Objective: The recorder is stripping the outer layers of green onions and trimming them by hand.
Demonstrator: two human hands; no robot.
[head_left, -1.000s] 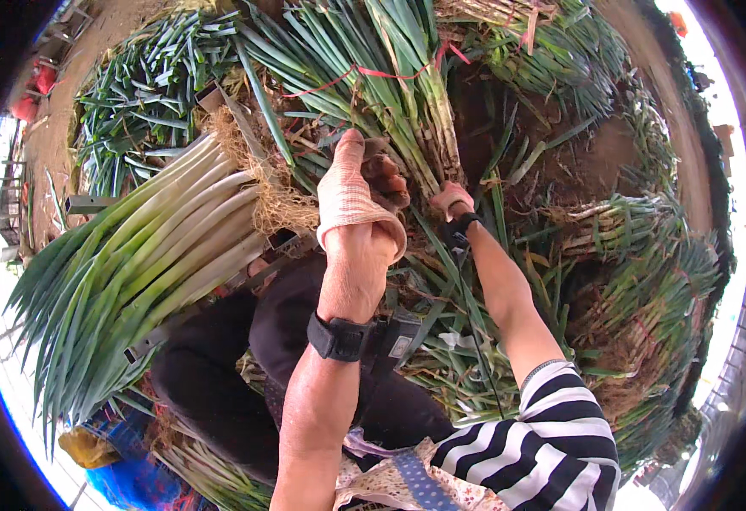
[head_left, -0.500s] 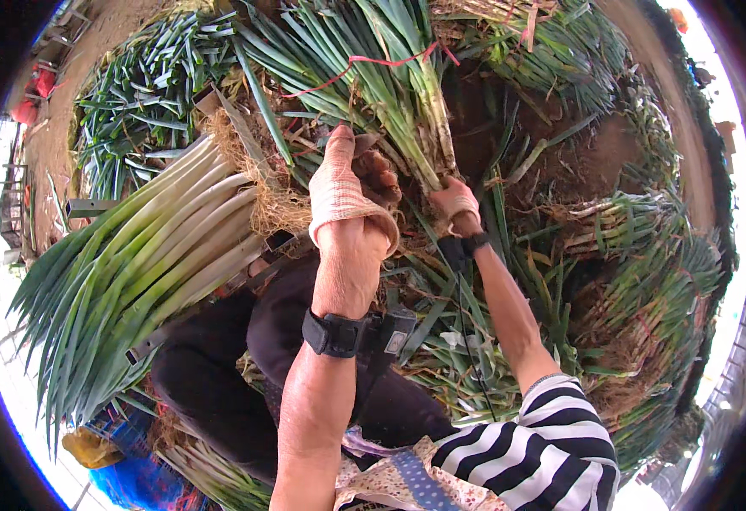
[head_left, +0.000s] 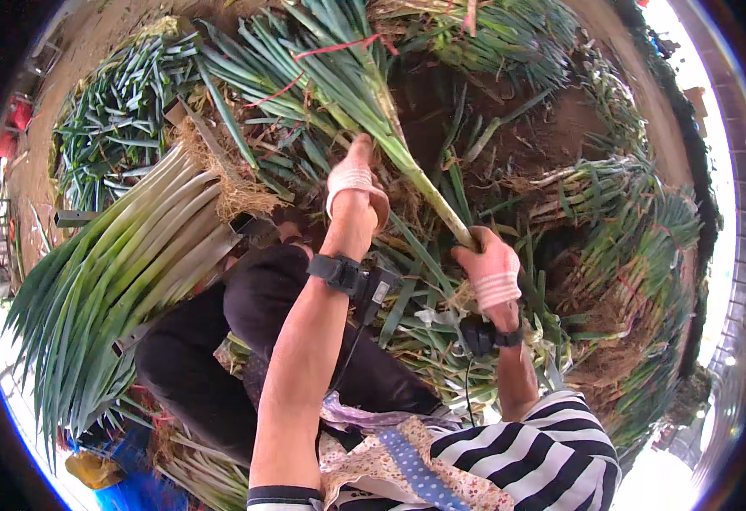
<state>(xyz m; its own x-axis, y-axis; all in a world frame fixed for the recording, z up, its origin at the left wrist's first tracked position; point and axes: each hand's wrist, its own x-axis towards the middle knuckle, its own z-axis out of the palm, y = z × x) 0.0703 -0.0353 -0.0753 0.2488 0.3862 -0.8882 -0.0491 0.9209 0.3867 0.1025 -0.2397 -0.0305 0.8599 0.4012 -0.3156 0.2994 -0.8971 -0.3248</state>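
My right hand point(head_left: 490, 266), in a pale pinkish glove, is closed around the white root end of a long green onion point(head_left: 428, 192). That stalk slants up to the left into a loose bundle of green onions point(head_left: 330, 64), with a red tie point(head_left: 339, 47) across its leaves. My left hand point(head_left: 356, 183), gloved too, has its thumb up against the lower stalks of the bundle. Its other fingers are hidden, so its grip does not show. Left of it, thick green onions with white shafts point(head_left: 164, 200) lie side by side, roots toward me.
A metal frame point(head_left: 79, 219) supports the white-shafted pile. Dark green leaves point(head_left: 117, 128) are heaped at the far left. More onion bundles point(head_left: 637, 238) with roots and soil lie along the right. Loose leaves point(head_left: 424, 358) litter the ground near my knees point(head_left: 262, 294). A blue bag point(head_left: 126, 490) lies lower left.
My right hand has drawn back toward me and rightward, pulling an onion stalk partway from the bundle. My left hand now meets the bundle's lower stalks. The whole view has shifted slightly.
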